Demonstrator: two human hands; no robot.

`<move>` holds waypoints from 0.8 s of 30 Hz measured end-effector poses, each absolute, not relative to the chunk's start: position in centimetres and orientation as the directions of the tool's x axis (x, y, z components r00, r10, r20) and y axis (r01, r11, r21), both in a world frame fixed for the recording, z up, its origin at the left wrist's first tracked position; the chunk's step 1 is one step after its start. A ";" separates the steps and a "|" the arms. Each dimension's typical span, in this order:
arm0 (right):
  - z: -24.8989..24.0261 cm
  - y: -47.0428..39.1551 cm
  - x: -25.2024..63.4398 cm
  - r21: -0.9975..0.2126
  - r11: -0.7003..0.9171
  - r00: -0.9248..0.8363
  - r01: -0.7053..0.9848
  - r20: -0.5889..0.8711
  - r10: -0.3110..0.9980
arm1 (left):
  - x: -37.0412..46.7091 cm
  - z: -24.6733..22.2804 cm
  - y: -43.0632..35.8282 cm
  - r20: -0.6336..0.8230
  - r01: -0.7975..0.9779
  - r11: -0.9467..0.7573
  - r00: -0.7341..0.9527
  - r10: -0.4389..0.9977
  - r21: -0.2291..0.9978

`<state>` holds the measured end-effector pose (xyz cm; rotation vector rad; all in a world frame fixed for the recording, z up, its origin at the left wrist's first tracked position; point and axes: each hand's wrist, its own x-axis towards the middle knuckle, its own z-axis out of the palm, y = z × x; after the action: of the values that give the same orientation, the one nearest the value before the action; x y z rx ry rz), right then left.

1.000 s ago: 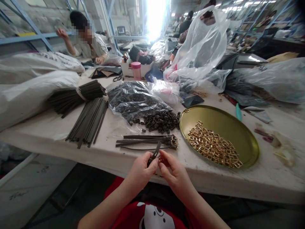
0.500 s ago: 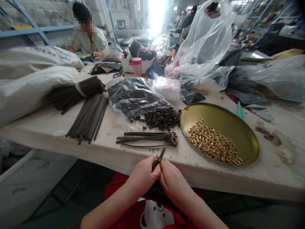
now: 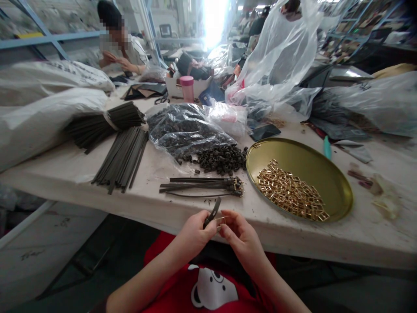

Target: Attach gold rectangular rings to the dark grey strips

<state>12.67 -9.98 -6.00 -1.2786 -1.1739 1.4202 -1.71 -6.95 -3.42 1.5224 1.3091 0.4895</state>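
– Fingers [image 3: 203, 215] of the left hand [image 3: 193, 230]?
– Pinching a dark strap [image 3: 215, 208], end up, probably to keep its tip exposed
– Right hand [image 3: 240, 231]?
– Thumb and forefinger curled about the gold buckle [image 3: 221, 219] between both hands, firm grip can't tell; tray [image 3: 312, 161] rightmost, presumably for easy reach

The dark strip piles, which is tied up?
The farthest pile, by white sacks: a pale band wraps it. The loose pile and gold-tipped strips show none.

Free strip along table [image 3: 143, 198] front, gold tray [image 3: 321, 171] blocking right, plastic bag [image 3: 187, 130] blocking farther ahead
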 end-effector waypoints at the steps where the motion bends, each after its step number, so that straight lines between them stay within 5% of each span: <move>1: -6.0 -10.0 12.6 -0.972 -0.211 -0.078 -0.100 -0.204 0.976 | -1.7 -3.3 -7.0 -0.293 0.467 0.118 0.323 0.900 0.876; 15: -5.7 -9.7 11.3 -0.631 -0.409 -0.146 -0.659 -0.426 0.893 | -0.8 -3.0 -7.7 -0.259 0.595 0.055 0.263 0.929 0.802; 24: -6.9 -9.6 11.0 -0.740 -0.285 0.063 -0.609 -0.404 0.913 | -0.6 -3.0 -7.4 -0.238 0.579 0.054 0.248 0.939 0.814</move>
<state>11.01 -9.62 -6.92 -1.0550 -0.3947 1.5546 -0.64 -7.45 -2.96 1.6310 1.4362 0.5100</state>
